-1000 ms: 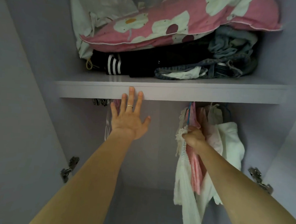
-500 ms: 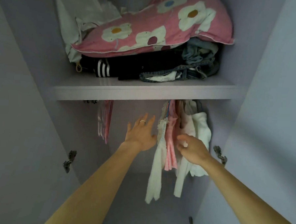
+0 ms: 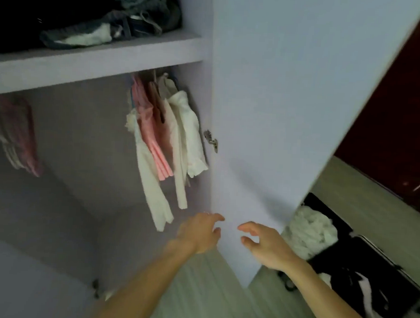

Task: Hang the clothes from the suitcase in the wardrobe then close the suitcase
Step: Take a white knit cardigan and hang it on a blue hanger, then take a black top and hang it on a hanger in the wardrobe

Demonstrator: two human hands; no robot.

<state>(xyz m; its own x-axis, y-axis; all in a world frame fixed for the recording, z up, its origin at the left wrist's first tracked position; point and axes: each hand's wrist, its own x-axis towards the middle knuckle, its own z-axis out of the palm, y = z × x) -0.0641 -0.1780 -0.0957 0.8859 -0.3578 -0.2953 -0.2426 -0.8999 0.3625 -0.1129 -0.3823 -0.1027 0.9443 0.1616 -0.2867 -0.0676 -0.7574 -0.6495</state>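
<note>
– Hands first: what are mine doing?
– Your left hand [image 3: 199, 233] and right hand [image 3: 266, 248] hang low in front of the wardrobe door [image 3: 279, 114]. Both hold nothing, fingers loosely curled and a little spread, thumbs apart from them.
– And the suitcase?
– The suitcase [image 3: 381, 255] lies open on the floor [image 3: 209, 292] at the near right, partly hidden behind the door's lower corner. White clothes [image 3: 312, 230] are heaped at its far end, with a black garment [image 3: 358, 288] nearer you. Its long axis seems to run slantwise, from far left behind the door to near right, open face up. I can't make out its full outline.
– What could trip me up?
– The door stands between you and the case, so if you reach across, your right arm may knock it against the case's edge. The heap looks loose, and grabbing one piece could drag others onto the floor. The hanging clothes [image 3: 161, 141] crowd the right end under the shelf [image 3: 87, 65], beside the hinge [image 3: 211, 139], so another hanger there may snag.
</note>
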